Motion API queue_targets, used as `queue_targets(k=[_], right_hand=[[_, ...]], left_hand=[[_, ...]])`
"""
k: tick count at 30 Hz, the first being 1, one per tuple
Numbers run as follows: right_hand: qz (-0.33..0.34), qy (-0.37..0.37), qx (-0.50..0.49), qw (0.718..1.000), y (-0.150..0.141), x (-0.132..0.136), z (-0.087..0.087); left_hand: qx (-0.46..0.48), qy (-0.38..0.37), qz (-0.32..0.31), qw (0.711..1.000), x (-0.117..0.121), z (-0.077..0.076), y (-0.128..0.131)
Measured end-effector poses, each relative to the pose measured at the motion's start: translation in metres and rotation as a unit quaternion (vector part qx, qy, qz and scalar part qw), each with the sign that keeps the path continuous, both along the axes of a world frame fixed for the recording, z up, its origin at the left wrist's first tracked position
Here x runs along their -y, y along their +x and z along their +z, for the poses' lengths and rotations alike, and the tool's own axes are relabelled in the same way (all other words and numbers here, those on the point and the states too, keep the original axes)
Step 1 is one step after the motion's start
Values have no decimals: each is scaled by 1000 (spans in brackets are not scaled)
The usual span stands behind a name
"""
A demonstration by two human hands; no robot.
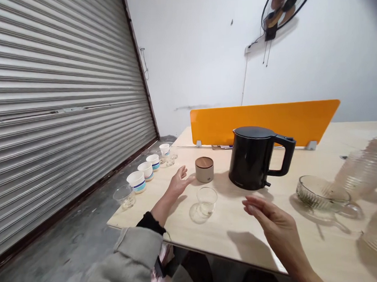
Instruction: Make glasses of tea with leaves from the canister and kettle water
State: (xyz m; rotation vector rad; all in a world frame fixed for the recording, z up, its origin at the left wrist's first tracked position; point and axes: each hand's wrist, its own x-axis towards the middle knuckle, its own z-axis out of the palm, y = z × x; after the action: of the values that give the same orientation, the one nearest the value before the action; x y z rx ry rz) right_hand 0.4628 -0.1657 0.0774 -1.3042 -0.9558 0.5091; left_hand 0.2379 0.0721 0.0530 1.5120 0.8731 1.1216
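Note:
My left hand (178,182) hovers open just left of a small grey canister (204,173) with a wooden lid, its fingers reaching toward it and nothing in them. In front of the canister a clear plastic cup (207,201) stands upright on the pale wooden table (212,234). My right hand (271,218) is held above the table to the right of that cup, fingers stretched out and empty. Just beyond it stands a black electric kettle (249,159), lid down, handle pointing right. Neither hand appears to touch anything.
Paper cups (136,181) and clear cups (125,196) line the table's left edge. At right are a ribbed glass bowl (322,193) with a handle and leafy bits, and stacked clear cups (365,165). An orange divider (266,120) stands behind the kettle.

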Motion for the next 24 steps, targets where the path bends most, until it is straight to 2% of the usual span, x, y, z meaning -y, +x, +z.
queue_targets(k=[3,5,7,9,10,11,14,17,20,24], right_hand=[[21,78,99,992,-24,-23,19],[40,111,180,977,-40,-41,26],[86,100,289,948,-54,-56,29],[133,58,387,911,-64,-67,28],[144,43,412,899,-67,-71,27],[139,43,414,899,-68,-73,26],[69,90,318,941,-57,-73,23],[-22,92,202,975,-24,-64,22],[-126,78,154,977,22,-52,19],[-249,80,124,957,80,-50,7]], left_hand=[[0,-5,14,1000,36,-16,-21],[12,-12,25,1000,59,-29,-30],[25,-21,37,999,77,-40,-34],[42,-10,49,998,85,-47,-36],[48,-7,52,997,86,-49,-36],[52,-5,53,997,86,-50,-36],[55,-14,46,997,82,-51,-37],[52,-8,39,998,81,-52,-37],[33,14,36,999,86,-51,-37],[-49,93,30,994,96,-39,-30]])
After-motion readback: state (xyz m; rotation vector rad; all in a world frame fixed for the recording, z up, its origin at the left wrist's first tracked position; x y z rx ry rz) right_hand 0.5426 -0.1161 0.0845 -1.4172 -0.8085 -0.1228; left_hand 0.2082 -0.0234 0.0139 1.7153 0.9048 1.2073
